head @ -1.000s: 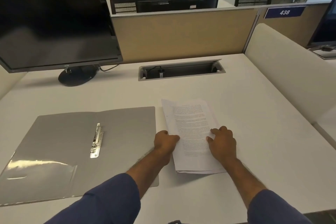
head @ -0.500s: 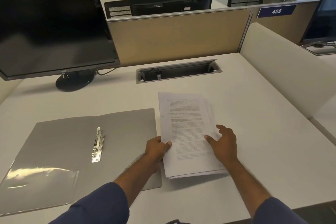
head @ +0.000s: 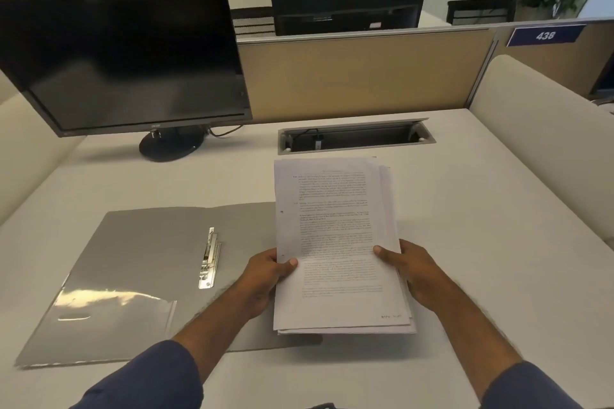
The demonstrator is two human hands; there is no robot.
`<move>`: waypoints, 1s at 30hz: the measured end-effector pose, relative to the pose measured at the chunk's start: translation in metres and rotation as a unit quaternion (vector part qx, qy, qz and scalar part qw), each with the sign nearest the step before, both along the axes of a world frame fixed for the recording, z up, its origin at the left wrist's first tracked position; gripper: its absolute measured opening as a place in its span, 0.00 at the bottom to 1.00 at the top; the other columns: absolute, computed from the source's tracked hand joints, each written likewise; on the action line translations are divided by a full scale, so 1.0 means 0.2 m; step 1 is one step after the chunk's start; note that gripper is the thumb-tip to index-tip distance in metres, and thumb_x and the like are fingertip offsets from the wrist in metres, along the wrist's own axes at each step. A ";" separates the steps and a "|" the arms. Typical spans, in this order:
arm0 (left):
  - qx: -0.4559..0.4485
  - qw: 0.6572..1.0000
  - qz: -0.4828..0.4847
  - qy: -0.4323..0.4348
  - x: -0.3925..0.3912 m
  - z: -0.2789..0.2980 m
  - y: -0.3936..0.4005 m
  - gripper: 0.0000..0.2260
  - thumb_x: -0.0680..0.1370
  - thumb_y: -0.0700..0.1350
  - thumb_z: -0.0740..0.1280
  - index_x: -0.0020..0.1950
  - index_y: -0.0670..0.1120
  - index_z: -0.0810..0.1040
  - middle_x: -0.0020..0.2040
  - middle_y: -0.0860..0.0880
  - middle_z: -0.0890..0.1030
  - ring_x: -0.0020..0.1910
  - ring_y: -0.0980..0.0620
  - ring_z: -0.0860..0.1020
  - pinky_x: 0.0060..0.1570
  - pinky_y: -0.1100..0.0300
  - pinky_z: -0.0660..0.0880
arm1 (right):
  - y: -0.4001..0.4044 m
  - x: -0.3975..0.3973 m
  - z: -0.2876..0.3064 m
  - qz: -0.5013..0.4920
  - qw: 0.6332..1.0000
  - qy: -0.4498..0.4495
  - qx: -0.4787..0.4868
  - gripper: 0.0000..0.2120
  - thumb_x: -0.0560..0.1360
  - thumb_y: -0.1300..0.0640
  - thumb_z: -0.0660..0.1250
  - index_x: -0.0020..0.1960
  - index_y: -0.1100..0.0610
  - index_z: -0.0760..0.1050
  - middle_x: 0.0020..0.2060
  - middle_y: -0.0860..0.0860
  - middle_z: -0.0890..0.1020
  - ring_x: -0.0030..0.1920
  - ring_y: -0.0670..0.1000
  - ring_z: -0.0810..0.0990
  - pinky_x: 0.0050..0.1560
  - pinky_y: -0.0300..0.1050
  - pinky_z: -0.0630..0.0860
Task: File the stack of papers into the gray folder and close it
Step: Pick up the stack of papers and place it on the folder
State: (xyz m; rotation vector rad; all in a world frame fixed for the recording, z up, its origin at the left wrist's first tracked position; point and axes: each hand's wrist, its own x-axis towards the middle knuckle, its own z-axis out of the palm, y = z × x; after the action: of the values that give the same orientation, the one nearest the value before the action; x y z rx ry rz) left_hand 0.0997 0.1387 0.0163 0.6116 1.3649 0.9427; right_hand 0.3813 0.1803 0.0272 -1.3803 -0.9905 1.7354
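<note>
The stack of papers (head: 335,209), white sheets with printed text and punch holes along the left edge, is lifted off the desk and held up in front of me. My left hand (head: 265,279) grips its left edge with the thumb on top. My right hand (head: 412,272) grips its right edge the same way. The gray folder (head: 139,262) lies open and flat on the desk to the left, with a metal fastener clip (head: 210,259) along its middle and a clear pocket (head: 109,319) at its near left. The stack's lower left overlaps the folder's right flap.
A black monitor (head: 123,60) on a round base stands at the back left. A cable tray slot (head: 355,138) is set into the white desk (head: 498,242) behind the papers. Tan and cream partition panels (head: 365,73) border the desk at the back and right.
Both hands moved from pressing flat on the stack to gripping its side edges, and the stack has come up off the desk toward me. The folder has not moved.
</note>
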 end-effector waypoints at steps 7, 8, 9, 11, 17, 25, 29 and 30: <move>0.016 0.997 0.010 0.080 -0.16 0.04 -0.03 0.10 0.79 0.35 0.69 0.60 0.40 0.82 0.54 0.44 0.86 0.53 0.43 0.84 0.56 0.47 0.81 | -0.01 -0.18 0.00 0.038 0.998 0.050 -0.010 0.19 0.73 0.61 0.72 0.63 0.61 0.77 0.56 0.57 0.84 0.55 0.59 0.84 0.57 0.58 0.79; 0.019 0.995 0.009 0.102 -0.18 0.04 -0.03 0.10 0.79 0.35 0.69 0.60 0.40 0.82 0.54 0.45 0.86 0.52 0.44 0.85 0.55 0.48 0.81 | -0.01 -0.20 0.00 0.036 0.998 0.048 -0.009 0.19 0.73 0.61 0.72 0.63 0.60 0.77 0.56 0.57 0.84 0.55 0.59 0.84 0.57 0.59 0.79; 0.021 0.992 0.005 0.121 -0.20 0.05 -0.04 0.10 0.79 0.35 0.70 0.60 0.40 0.82 0.53 0.45 0.86 0.51 0.45 0.85 0.55 0.49 0.81 | -0.01 -0.23 0.00 0.035 0.998 0.048 -0.009 0.19 0.73 0.62 0.72 0.64 0.60 0.76 0.56 0.57 0.84 0.55 0.59 0.83 0.58 0.60 0.79; 0.028 0.988 -0.007 0.150 -0.25 0.05 -0.04 0.11 0.78 0.36 0.71 0.60 0.41 0.82 0.54 0.46 0.86 0.50 0.49 0.85 0.50 0.54 0.82 | -0.02 -0.28 0.00 0.034 0.998 0.051 -0.014 0.19 0.73 0.62 0.71 0.64 0.60 0.76 0.56 0.57 0.84 0.55 0.60 0.83 0.58 0.60 0.79; 0.088 0.915 -0.026 0.393 -0.36 0.08 -0.07 0.19 0.76 0.47 0.74 0.65 0.50 0.75 0.53 0.51 0.83 0.49 0.53 0.82 0.45 0.61 0.78 | 0.00 -0.34 -0.02 0.024 0.998 0.046 -0.038 0.17 0.74 0.63 0.70 0.63 0.60 0.76 0.55 0.59 0.84 0.53 0.63 0.83 0.56 0.65 0.78; 0.183 0.768 0.036 0.612 -0.78 -0.02 -0.16 0.16 0.78 0.43 0.70 0.65 0.44 0.78 0.64 0.46 0.79 0.65 0.44 0.76 0.64 0.48 0.72 | 0.02 -0.37 -0.03 0.002 0.998 0.020 -0.055 0.17 0.75 0.64 0.69 0.63 0.63 0.76 0.54 0.61 0.84 0.54 0.65 0.83 0.58 0.67 0.77; 0.131 0.702 -0.077 0.696 -0.98 -0.13 -0.21 0.22 0.79 0.50 0.66 0.71 0.43 0.73 0.74 0.44 0.71 0.76 0.42 0.64 0.72 0.45 0.65 | 0.03 -0.39 -0.01 0.004 0.998 0.013 -0.054 0.16 0.75 0.64 0.69 0.63 0.63 0.76 0.55 0.61 0.83 0.54 0.65 0.83 0.57 0.67 0.76; 0.118 0.694 -0.101 0.703 -1.01 -0.15 -0.22 0.26 0.79 0.55 0.61 0.74 0.44 0.71 0.76 0.45 0.68 0.78 0.42 0.61 0.74 0.46 0.62 | 0.03 -0.39 -0.01 0.004 0.998 0.012 -0.054 0.16 0.75 0.64 0.69 0.63 0.62 0.76 0.55 0.61 0.83 0.54 0.65 0.83 0.57 0.67 0.76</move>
State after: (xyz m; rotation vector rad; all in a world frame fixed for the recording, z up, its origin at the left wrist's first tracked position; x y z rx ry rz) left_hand -0.1024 0.0940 -0.0146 1.8807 2.4177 0.3222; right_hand 0.3027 0.1860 0.0250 -1.4218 -0.9020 1.8315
